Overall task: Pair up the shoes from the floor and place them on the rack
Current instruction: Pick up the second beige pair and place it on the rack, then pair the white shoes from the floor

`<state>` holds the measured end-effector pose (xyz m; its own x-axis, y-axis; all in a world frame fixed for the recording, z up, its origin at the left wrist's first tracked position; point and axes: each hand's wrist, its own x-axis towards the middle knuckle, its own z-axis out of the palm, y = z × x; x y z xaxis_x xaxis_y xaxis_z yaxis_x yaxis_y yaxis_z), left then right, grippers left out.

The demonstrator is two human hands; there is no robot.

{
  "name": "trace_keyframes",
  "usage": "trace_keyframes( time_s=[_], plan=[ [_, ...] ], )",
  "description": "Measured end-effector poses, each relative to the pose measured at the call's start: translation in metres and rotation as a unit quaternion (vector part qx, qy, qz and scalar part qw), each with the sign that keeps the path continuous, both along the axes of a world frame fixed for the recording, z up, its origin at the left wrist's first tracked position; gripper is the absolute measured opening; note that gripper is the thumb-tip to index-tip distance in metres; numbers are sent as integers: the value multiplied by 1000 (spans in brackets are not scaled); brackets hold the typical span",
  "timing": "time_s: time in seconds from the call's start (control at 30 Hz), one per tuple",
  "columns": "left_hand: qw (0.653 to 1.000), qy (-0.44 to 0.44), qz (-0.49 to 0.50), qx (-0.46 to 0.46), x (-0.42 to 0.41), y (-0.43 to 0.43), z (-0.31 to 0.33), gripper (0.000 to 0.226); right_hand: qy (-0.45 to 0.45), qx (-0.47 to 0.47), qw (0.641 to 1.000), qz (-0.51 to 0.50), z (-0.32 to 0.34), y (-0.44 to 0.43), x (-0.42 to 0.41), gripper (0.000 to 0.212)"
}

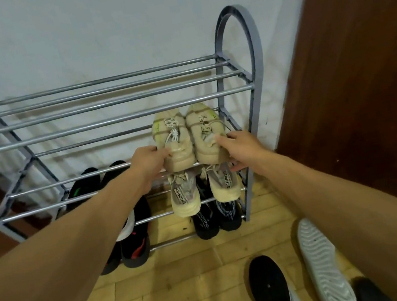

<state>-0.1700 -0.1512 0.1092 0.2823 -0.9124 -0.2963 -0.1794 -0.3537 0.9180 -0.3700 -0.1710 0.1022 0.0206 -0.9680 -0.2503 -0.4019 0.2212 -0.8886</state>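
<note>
The left tan shoe [174, 141] and right tan shoe [205, 136] sit side by side on the rack [107, 122], between the hands. The left hand [149, 156] holds the left tan shoe's heel with curled fingers. The right hand [241, 143] holds the right tan shoe's heel.

A grey metal rack [105, 108] stands against a pale wall [92, 36], with a brown door [363, 68] to its right. On the right end of its second tier, two beige shoes sit side by side, toes toward the wall. The left hand [150, 159] grips the heel of the left beige shoe [172, 133]; the right hand [243, 146] holds the heel of the right beige shoe [202, 128]. One tier below lies a lettered beige pair [221, 183], and below that a dark pair [206, 224]. Black shoes with red marks [135, 251] sit low at the left. Near on the yellowish floor [176, 287] lie a black shoe [269, 289] and a white-soled shoe [323, 261], sole showing.
</note>
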Motion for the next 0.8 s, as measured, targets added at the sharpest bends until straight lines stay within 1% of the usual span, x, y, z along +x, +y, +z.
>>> trace_keyframes(
  time_s=[0.07, 0.1, 0.17, 0.2, 0.3, 0.33, 0.4, 0.5, 0.6, 0.73, 0.8],
  plan=[
    [997, -55, 44, -32, -15, 23, 5, 54, 36, -48, 998, 34, 3, 22, -11, 40],
    [994, -84, 59, -43, -23, 36, 6, 57, 67, -63, 994, 51, 4, 34, -19, 42],
    [993, -93, 58, -42, -38, 62, 7, 55, 135, -68, 985, 89, 5, 58, -38, 48],
    [995, -78, 40, -40, -45, 72, 6, 49, 156, -61, 980, 104, 3, 68, -49, 49],
    [997, -51, -55, -11, -70, 106, 7, 15, 170, -19, 978, 118, -4, 103, -80, 47],
    [995, -48, -92, 5, -82, 120, 8, 12, 173, -4, 978, 116, -8, 117, -92, 47],
    [986, -48, -157, 36, -105, 146, 4, 18, 183, 38, 975, 117, -13, 142, -113, 48],
    [961, -71, -253, 87, -141, 182, -11, 25, 230, 91, 958, 143, -23, 173, -147, 46],
    [941, -90, -310, 104, -172, 207, -36, 33, 247, 136, 949, 141, -39, 201, -180, 42],
    [928, -100, -342, 104, -207, 229, -70, 28, 265, 165, 943, 118, -73, 238, -221, 40],
    [916, -118, -369, 105, -219, 236, -88, 19, 261, 186, 942, 95, -97, 256, -237, 28]
  ],
)
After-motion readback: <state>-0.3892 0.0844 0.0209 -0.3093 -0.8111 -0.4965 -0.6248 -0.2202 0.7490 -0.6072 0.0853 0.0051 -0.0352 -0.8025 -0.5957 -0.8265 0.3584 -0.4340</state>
